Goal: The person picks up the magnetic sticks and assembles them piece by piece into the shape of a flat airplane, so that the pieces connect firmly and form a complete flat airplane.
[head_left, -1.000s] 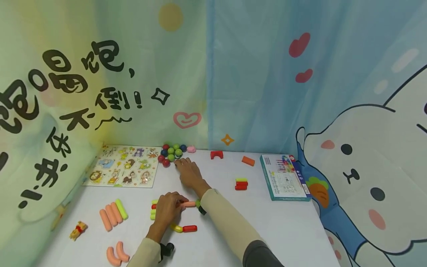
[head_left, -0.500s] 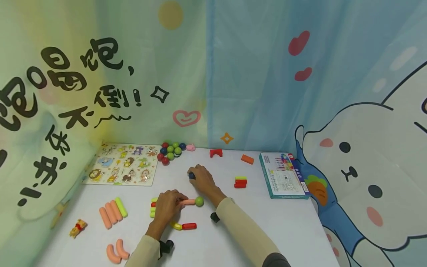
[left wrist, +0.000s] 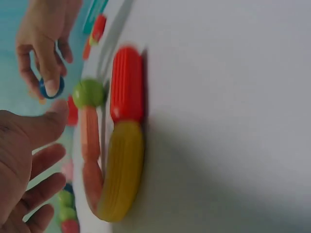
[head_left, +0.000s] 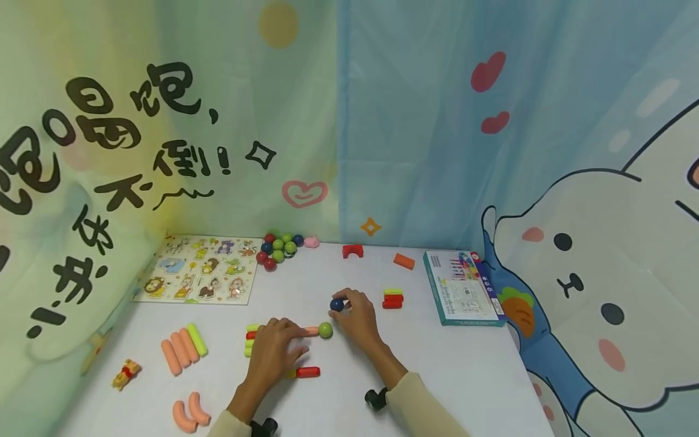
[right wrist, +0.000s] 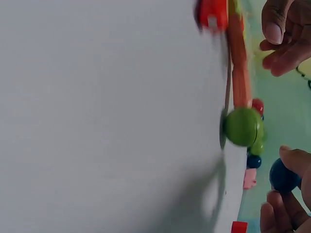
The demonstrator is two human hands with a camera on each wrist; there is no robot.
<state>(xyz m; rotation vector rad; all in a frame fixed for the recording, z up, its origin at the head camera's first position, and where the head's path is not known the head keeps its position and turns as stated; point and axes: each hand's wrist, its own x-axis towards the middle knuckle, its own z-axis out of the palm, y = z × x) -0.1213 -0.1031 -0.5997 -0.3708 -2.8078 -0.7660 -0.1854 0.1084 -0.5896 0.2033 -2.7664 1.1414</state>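
Observation:
My right hand (head_left: 357, 321) pinches a blue ball (head_left: 337, 304) between thumb and fingers, just beyond and right of a green ball (head_left: 325, 330). That green ball sits at the end of a line of pink rods (left wrist: 90, 133). A yellow curved piece (left wrist: 122, 170) joins this line to a ribbed red rod (left wrist: 127, 82), making a U shape on the table. Over the pink rods is my left hand (head_left: 273, 352), its thumb spread from its fingers and nothing in its grasp. In the right wrist view the blue ball (right wrist: 282, 175) shows in the fingertips.
At the back stand a cluster of coloured balls (head_left: 278, 249), a red arch piece (head_left: 352, 250) and an orange block (head_left: 404, 261). An animal board (head_left: 202, 270) lies left, a box (head_left: 464, 288) right. Pink rods (head_left: 180, 352), curved pieces (head_left: 191, 413) and a bear figure (head_left: 127, 374) lie front left.
My right hand has come from the ball cluster toward me and rightward, bringing the blue ball. My left hand has loosened from the pink rods and spread its thumb.

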